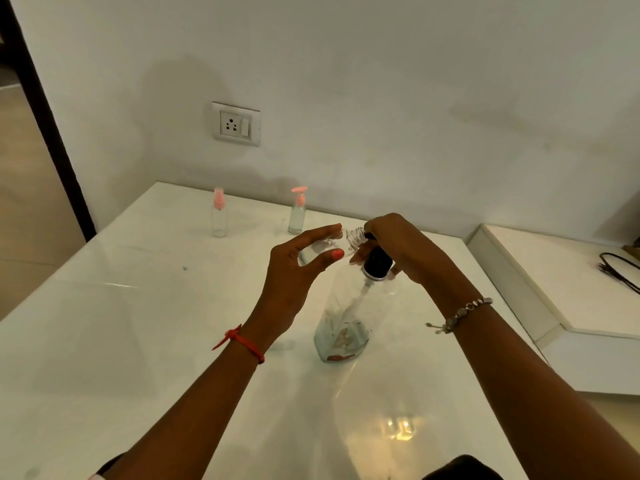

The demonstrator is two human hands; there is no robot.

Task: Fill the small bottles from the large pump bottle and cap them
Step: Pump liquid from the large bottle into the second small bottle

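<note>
A large clear pump bottle [346, 317] with a black pump collar stands on the white table [121, 323], a little liquid at its bottom. My right hand [405, 251] rests on top of its pump head, fingers curled over it. My left hand [298, 271] holds a small clear uncapped bottle [325, 245] tilted sideways, its threaded neck at the pump's nozzle. At the back of the table stand two more small bottles: one with a pink spray cap [219, 213] and one with a pink pump cap [298, 211].
A wall socket [236, 123] is on the wall behind. To the right sits a lower white ledge [571, 306] with a black cable [620, 271]. A dark door frame [45, 116] runs down the left.
</note>
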